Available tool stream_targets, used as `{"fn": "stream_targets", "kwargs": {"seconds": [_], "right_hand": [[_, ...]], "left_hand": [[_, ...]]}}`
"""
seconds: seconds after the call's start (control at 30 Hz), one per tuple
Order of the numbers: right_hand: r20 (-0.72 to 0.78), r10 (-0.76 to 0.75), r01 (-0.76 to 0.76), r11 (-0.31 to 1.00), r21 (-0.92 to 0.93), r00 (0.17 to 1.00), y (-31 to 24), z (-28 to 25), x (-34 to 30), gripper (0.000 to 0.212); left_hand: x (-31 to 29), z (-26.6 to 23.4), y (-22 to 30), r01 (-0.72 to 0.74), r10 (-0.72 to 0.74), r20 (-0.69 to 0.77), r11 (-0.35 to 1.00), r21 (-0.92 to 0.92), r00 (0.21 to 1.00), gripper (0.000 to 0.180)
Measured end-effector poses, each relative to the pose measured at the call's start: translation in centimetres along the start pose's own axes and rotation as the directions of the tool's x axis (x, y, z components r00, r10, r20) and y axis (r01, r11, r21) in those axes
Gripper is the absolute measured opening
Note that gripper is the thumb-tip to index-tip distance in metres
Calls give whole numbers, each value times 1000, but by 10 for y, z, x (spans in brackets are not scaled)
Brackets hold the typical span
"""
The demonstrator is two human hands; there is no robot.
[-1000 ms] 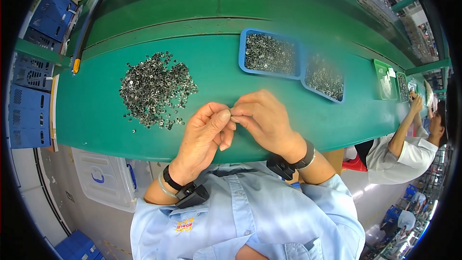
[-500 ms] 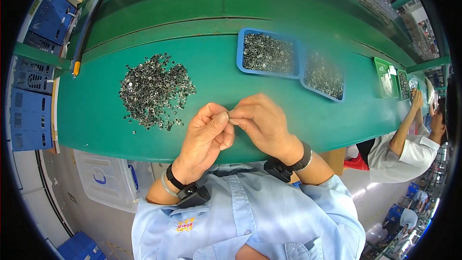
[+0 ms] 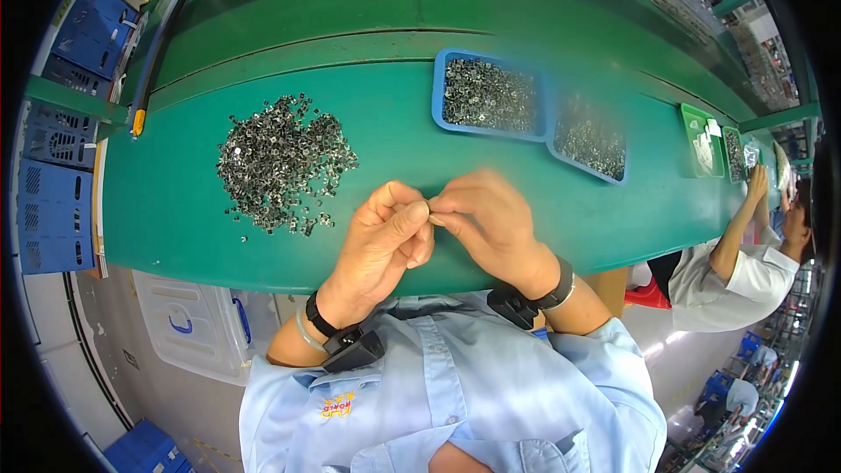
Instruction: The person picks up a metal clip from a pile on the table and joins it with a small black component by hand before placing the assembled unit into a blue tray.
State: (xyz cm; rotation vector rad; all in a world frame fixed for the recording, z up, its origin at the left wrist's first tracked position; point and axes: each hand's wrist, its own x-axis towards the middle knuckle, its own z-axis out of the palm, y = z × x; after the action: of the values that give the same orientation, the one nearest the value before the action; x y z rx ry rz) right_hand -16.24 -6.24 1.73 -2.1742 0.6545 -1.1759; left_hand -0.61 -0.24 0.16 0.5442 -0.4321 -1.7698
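My left hand (image 3: 385, 235) and my right hand (image 3: 491, 221) meet fingertip to fingertip over the near edge of the green table. Both are closed in a pinch, thumb against forefinger. Whatever sits between the tips is tiny and mostly covered, so its kind cannot be made out. To the left of my hands lies a loose pile of small shiny metal parts (image 3: 279, 162), dark and silver. Beyond my right hand stands a blue tray (image 3: 437, 92) filled with similar small metal parts, and a second blue tray (image 3: 585, 172) of them adjoins it, partly blurred.
A green tray (image 3: 692, 136) with white pieces stands farther right, near a co-worker (image 3: 736, 280) seated at the same table. A dark bar with a yellow end (image 3: 138, 123) lies at the left. Blue crates (image 3: 57, 219) are stacked beyond the left edge; a clear plastic box (image 3: 188, 333) sits below.
Both hands have shifted slightly to the right, still pinched together at the fingertips. The pile and the blue trays look the same.
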Motion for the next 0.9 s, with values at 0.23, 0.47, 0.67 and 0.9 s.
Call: {"fn": "stream_targets", "kwargs": {"seconds": [0.23,0.47,0.67,0.9], "right_hand": [[-38,92,-85,983,160,995,-5,4,-3,15],[-51,131,-115,962,248,990,-10,4,-3,13],[30,18,-24,980,199,999,-10,-3,3,13],[64,2,-15,980,200,998,-12,-3,6,12]], "left_hand": [[-3,8,4,32,-29,34,995,-93,999,12],[-4,8,-2,32,-19,85,989,-147,996,18],[-5,3,-2,55,-15,181,974,-218,983,15],[-8,6,5,57,-27,176,985,-164,984,13]]}}
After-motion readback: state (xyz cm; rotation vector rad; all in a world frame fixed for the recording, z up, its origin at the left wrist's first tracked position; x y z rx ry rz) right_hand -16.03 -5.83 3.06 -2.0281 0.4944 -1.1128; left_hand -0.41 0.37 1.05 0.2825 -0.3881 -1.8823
